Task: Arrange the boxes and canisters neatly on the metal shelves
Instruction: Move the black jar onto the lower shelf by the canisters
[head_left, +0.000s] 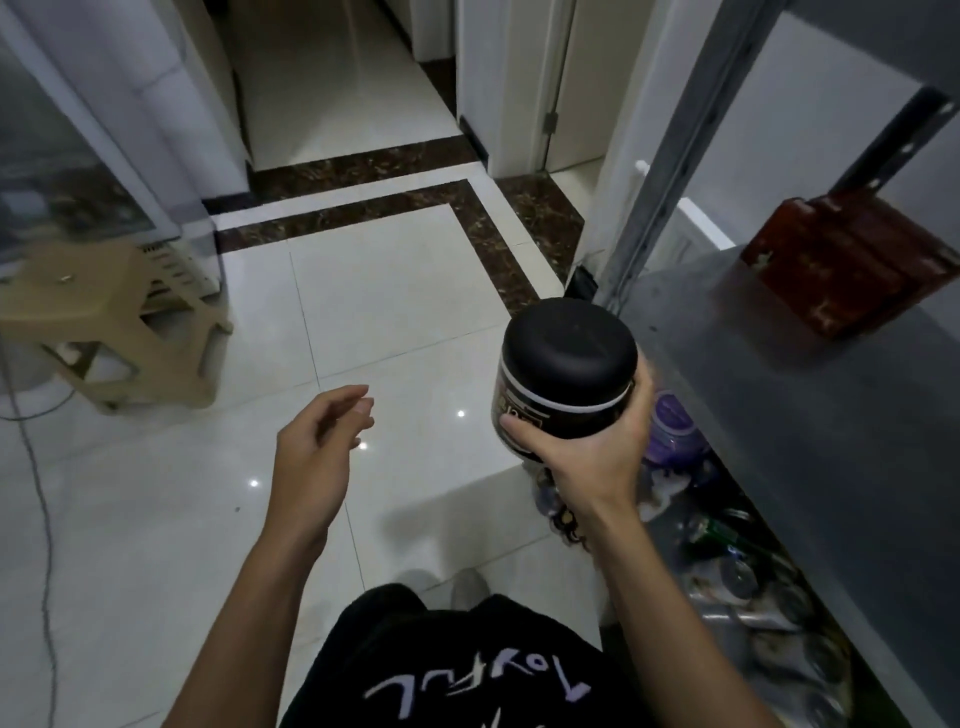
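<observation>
The black canister (569, 364) carries a label with a pale band under its rounded black lid and a strip of light characters near the thumb, too cropped and blurred to read. White lettering runs across the person's black shirt (467, 675) below the grip, upside down in the view and not clearly legible. Right of the grip is a grey metal shelf (779, 415), with its perforated steel upright (675, 156) rising just beyond the canister. A dark red box (852, 260) sits on that shelf, well right of and beyond the held canister. Just under the gripping hand, on a lower level, sits a purple-lidded jar (675, 431) among blurred clutter (753, 571). The floor (389, 291) is glossy white tile with dark marbled border strips, and a hallway opens beyond. Far left of the grip stands a beige plastic stool (104, 322), with a thin cable (36, 467) trailing across the tiles. The right hand (592, 457) wraps the canister's body from below, thumb on the near side and fingers round the far side, holding it upright in the air beside the shelf's front edge. The left hand (311, 457) hangs to the left, fingers loosely curled, holding nothing.
</observation>
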